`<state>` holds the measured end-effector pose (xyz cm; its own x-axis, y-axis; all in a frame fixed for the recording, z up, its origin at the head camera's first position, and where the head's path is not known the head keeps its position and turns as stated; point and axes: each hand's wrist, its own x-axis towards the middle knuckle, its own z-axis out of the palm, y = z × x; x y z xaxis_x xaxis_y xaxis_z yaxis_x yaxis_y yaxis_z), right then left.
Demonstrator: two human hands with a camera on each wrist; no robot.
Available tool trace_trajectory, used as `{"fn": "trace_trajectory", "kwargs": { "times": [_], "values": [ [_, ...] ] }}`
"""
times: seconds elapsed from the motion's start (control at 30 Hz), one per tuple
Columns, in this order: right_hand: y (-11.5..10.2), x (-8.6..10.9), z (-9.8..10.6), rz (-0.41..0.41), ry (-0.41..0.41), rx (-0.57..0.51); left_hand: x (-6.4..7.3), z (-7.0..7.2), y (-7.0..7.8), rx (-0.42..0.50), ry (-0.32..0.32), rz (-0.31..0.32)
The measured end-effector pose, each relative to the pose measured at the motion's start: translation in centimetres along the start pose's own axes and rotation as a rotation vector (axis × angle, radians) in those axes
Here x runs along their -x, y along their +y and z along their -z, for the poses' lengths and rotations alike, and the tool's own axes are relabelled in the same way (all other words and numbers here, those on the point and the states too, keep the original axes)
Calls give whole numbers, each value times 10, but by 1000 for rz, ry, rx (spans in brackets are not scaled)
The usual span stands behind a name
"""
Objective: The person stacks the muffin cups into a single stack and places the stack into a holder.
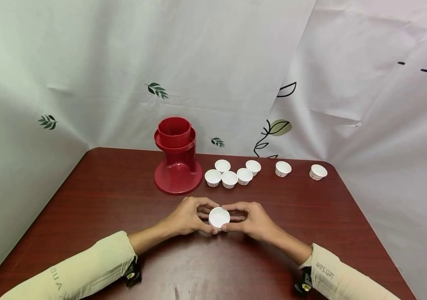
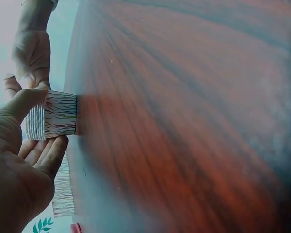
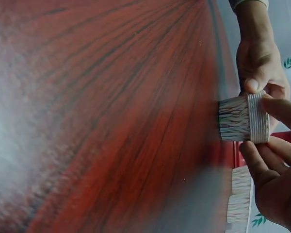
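A nested stack of white paper baking cups [image 1: 219, 218] stands upright on the table in front of me, its pleated sides marked with thin wavy lines. Several rims lie close together at its top, as the left wrist view shows on the stack [image 2: 52, 115]. My left hand [image 1: 190, 216] holds it from the left, thumb near the rim and fingers behind. From the right, my right hand [image 1: 256, 221] grips the same stack between thumb and fingers; the right wrist view shows these fingers on the stack [image 3: 243, 118] too.
Behind my hands stands a red plastic stand [image 1: 177, 177] with a round base and a cup-shaped top. Several more white baking cups [image 1: 230, 179] cluster to its right. Two others, a cup [image 1: 283, 168] and a cup [image 1: 318, 172], stand apart near the back right edge. White cloth hangs behind the table.
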<state>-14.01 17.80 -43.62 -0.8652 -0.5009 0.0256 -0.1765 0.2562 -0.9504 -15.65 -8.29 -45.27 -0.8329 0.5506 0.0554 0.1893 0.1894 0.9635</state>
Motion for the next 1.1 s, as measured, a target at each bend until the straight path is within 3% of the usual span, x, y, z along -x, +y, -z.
{"fn": "trace_trajectory", "kwargs": {
  "times": [0.63, 1.1],
  "values": [
    [0, -5, 3, -35, 6, -9, -3, 3, 3, -22, -10, 14],
    [2, -7, 6, 6, -36, -45, -5, 2, 4, -27, -6, 32]
  ]
}}
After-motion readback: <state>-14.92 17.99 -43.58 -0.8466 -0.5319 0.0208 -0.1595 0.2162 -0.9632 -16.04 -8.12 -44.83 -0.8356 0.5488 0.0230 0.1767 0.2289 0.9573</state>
